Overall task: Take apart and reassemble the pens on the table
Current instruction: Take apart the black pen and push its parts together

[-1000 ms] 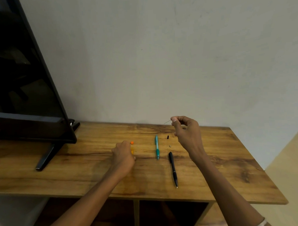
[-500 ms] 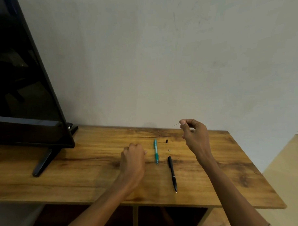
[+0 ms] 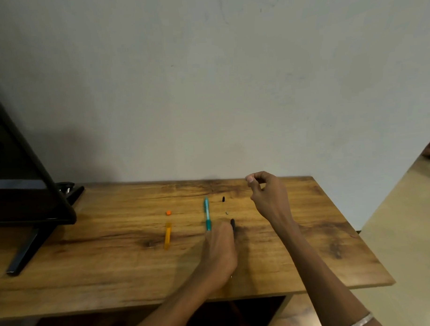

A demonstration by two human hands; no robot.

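Left hand (image 3: 219,250) fingers curl down over the black pen (image 3: 232,223) mid-counter (image 3: 91,277), right hand (image 3: 268,197) fingers pinched shut above the back edge, contents unclear; teal pen (image 3: 207,213) and orange barrel (image 3: 168,239) lie alongside.

Likely a home, television (image 3: 17,184) on wooden table (image 3: 115,264), plain wall (image 3: 206,90)
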